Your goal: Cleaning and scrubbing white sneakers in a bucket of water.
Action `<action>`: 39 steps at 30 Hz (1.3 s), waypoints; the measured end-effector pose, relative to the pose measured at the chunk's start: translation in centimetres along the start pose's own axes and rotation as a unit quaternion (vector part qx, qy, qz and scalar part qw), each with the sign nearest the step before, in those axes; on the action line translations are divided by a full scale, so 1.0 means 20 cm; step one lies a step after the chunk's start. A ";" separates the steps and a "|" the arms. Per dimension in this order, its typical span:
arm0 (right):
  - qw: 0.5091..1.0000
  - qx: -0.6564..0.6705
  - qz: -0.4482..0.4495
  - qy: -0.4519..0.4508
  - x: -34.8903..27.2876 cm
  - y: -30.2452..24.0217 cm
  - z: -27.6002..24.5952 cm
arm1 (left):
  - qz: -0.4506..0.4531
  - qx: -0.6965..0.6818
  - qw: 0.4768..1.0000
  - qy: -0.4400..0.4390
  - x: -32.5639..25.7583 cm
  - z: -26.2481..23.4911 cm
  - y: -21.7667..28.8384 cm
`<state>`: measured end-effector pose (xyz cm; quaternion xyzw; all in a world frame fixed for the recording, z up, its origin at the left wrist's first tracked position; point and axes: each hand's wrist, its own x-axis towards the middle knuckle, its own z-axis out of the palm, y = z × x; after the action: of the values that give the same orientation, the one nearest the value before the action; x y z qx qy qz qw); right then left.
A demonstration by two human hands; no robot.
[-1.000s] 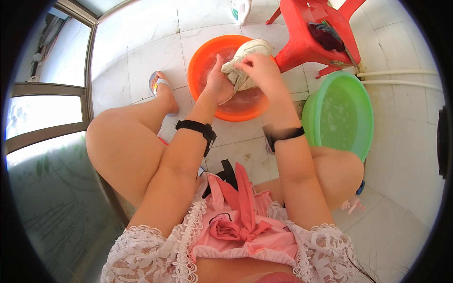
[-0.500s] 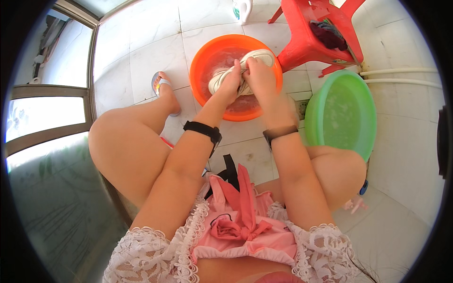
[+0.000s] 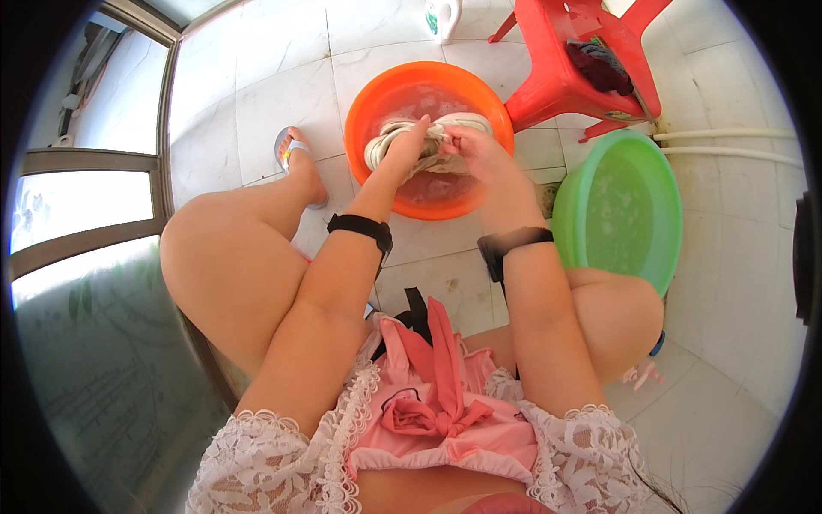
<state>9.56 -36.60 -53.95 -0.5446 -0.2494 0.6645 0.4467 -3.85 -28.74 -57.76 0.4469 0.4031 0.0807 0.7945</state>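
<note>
A bunched, cream-white cloth (image 3: 392,147) lies in rounded folds over the orange basin (image 3: 358,103), with pinkish, cloudy water around it. My left hand (image 3: 408,152) is closed around the middle of the cloth, thumb uppermost. Just to its right, my right hand (image 3: 481,154) has its curled fingertips at the same piece, gripping a fold near the centre. One end of the cloth bulges out left of my left hand. The other end stretches past my right fingers toward the basin's right side. Part of the cloth is hidden under both hands.
Right of the orange basin stands a green tub (image 3: 621,201) of cloudy water. A red plastic chair (image 3: 548,73) behind it carries dark cloth (image 3: 598,68). A white bottle (image 3: 443,21) stands at the back. Pale pipes (image 3: 728,134) run along the right wall; a glass door (image 3: 90,206) is at left.
The cloth has shifted and spread flatter, its right end lower and its left end further left. My right hand has moved slightly down and right, its fingers loosened a little.
</note>
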 end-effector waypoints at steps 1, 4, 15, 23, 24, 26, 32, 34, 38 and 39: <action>1.000 0.001 0.000 0.002 -0.01 -0.02 0.01 | 0.000 0.001 1.000 -0.002 -0.01 0.01 0.01; 0.981 -0.155 0.042 0.109 -0.01 -0.03 0.02 | 0.016 0.015 1.000 0.007 -0.07 0.05 0.04; 0.998 0.041 0.023 0.044 -0.09 -0.13 0.04 | -0.072 -0.108 0.991 -0.030 -0.03 0.03 0.01; 0.940 0.308 -0.136 0.052 -0.10 -0.21 0.01 | -0.054 -0.139 0.988 -0.036 -0.06 0.05 0.05; 0.943 0.266 -0.081 -0.182 -0.12 -0.22 -0.02 | -0.053 -0.173 0.983 -0.036 -0.07 0.05 0.05; 0.971 0.184 -0.087 -0.125 -0.12 -0.22 -0.04 | -0.046 -0.165 0.985 -0.027 -0.09 0.07 0.06; 0.897 0.265 -0.249 0.249 -0.11 -0.35 0.19 | -0.059 -0.236 0.970 -0.029 -0.16 0.08 0.12; 0.887 0.327 -0.204 0.256 -0.12 -0.33 0.08 | -0.051 -0.194 0.980 0.014 -0.13 0.06 0.09; 0.968 0.184 -0.132 -0.105 -0.11 -0.26 -0.03 | -0.047 -0.155 0.987 -0.010 0.03 -0.01 -0.08; 0.983 0.121 -0.134 -0.036 -0.10 -0.28 0.06 | -0.022 -0.177 0.984 0.006 0.07 -0.02 -0.12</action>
<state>10.27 -35.49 -48.05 -0.4240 -0.2539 0.6428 0.5853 -3.82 -29.23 -60.58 0.2896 0.3968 0.1358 0.8604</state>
